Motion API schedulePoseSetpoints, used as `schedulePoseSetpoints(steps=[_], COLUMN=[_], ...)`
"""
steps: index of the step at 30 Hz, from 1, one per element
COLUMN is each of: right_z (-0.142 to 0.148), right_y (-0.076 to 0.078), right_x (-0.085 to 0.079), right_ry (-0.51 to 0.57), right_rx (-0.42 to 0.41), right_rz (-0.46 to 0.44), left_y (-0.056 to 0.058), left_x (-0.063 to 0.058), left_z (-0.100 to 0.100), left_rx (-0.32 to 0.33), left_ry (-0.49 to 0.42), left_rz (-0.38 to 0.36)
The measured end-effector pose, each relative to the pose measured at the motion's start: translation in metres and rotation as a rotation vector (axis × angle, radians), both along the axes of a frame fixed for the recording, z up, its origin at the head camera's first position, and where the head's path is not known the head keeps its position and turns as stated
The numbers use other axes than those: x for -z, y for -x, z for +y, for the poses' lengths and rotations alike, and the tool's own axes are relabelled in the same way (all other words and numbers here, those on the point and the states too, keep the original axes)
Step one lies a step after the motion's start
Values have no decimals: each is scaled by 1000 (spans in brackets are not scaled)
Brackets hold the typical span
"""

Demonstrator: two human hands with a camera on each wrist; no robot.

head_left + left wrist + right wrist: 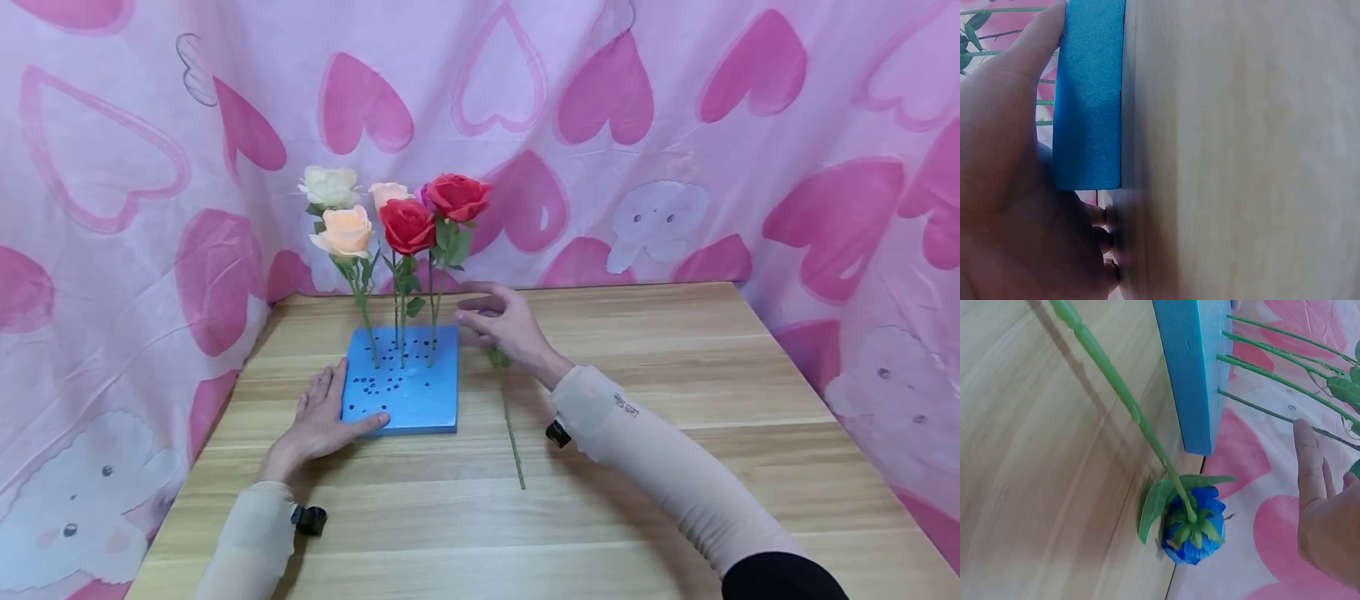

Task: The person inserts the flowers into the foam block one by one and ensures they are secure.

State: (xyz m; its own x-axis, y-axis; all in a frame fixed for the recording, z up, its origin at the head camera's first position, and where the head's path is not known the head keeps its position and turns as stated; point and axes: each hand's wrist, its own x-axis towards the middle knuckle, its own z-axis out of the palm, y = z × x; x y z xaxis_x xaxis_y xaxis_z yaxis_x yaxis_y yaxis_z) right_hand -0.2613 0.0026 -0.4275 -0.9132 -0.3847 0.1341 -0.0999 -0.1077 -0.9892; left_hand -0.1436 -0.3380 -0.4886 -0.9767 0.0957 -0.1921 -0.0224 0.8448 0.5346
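A blue foam block (pixel 423 408) with many small holes stands on the table, and several artificial roses rise upright from it. At its front left corner rests my left hand (pixel 321 421), thumb on the top face near the front edge, the other fingers along the left side. My right hand (pixel 510 325) hovers beyond the block's back right corner with fingers extended towards the stems. In the right wrist view its fingertips come near one thin stem (pixel 1260 410); whether they touch it I cannot tell. Below that hand a blue rose (pixel 1194 534) lies on the table, its stem (pixel 512 425) pointing towards me.
Two red roses (pixel 408 227), a peach rose (pixel 345 232), a white rose (pixel 330 187) and a paler pink one (pixel 388 193) stand in the block, a purple bloom partly hidden behind. The wooden table (pixel 637 350) meets a pink heart-patterned curtain (pixel 675 150) at its back and sides.
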Motion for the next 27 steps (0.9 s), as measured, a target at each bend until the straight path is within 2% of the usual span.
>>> schedulePoseSetpoints(steps=[3,13,20,27], right_z=[6,44,70,81], right_y=[0,-2,0,0], right_x=[-1,-3,-3,0], right_ry=[13,-36,-35,-36], right_rx=[-1,39,102,114], right_rz=[-8,-26,-54,-89], left_y=[-1,0,2,2], left_x=[0,1,1,1], left_z=[-1,-3,-4,-4], left_rx=[1,18,23,19], left_ry=[-2,0,1,-5], left_rz=[6,13,10,1])
